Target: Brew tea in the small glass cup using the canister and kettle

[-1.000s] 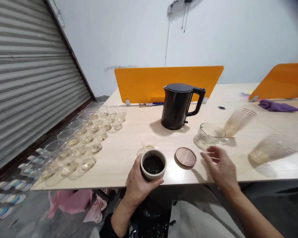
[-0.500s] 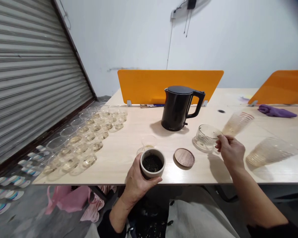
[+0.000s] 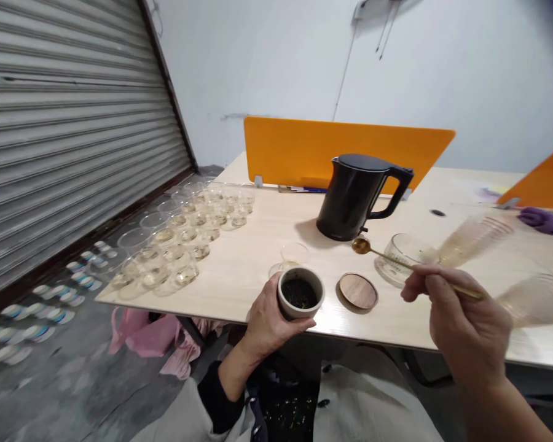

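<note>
My left hand [image 3: 268, 320] grips a small grey jar [image 3: 300, 293] with dark tea leaves inside, at the near edge of the table. My right hand [image 3: 465, 313] holds a thin gold spoon [image 3: 382, 253] by its handle, bowl pointing left above the table. Under the spoon stands a ribbed glass cup [image 3: 405, 255]. A round wooden lid [image 3: 358, 291] lies flat between the jar and the cup. A small clear glass [image 3: 293, 254] stands just behind the jar.
A black kettle [image 3: 358, 196] stands mid-table before an orange divider [image 3: 341, 153]. Several small glass cups [image 3: 184, 239] with pale liquid fill the table's left end. Two ribbed glasses [image 3: 474, 238] stand at right, a purple cloth [image 3: 546, 221] beyond. Pink bags [image 3: 147, 337] lie on the floor.
My right hand reached to the ribbed glass cup, took the gold spoon from it and lifted it. The left hand kept hold of the jar. The view shifted left.
</note>
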`<state>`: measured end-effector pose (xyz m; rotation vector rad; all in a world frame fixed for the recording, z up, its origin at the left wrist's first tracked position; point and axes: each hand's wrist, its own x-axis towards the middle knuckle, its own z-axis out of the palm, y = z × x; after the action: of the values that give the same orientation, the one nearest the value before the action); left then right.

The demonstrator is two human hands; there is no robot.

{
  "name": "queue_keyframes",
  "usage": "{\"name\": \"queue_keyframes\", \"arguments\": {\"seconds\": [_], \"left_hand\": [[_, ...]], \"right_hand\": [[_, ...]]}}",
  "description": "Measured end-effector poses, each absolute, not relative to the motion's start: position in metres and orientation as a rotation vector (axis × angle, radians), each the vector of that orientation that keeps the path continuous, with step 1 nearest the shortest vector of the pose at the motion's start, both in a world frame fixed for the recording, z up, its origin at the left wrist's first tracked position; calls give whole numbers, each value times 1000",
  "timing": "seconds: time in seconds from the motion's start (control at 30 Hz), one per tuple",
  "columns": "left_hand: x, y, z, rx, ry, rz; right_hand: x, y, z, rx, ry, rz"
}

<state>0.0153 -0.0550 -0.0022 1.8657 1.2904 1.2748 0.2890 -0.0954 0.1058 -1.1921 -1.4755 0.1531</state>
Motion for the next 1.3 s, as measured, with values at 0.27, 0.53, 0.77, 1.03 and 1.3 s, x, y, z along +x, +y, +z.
{"name": "queue_keyframes", "arguments": {"seconds": [0.27,0.53,0.77,1.03,1.3], "left_hand": [[15,-53,-2,1862,1297,1242],[14,-55,3,1805,1336,1179],[13,-54,3,1806,1288,1214],[14,-56,8,1828,1294,1216],[13,-54,3,1892,1259,1259]], "right_hand": [[232,-90,110,-817,-2271,219],[207,-73,104,-801,-2360,356],[222,-76,97,-991,-1944,591],[224,-68,87,-928,-1448,960],[229,-52,96,-884,-1184,1049]]}}
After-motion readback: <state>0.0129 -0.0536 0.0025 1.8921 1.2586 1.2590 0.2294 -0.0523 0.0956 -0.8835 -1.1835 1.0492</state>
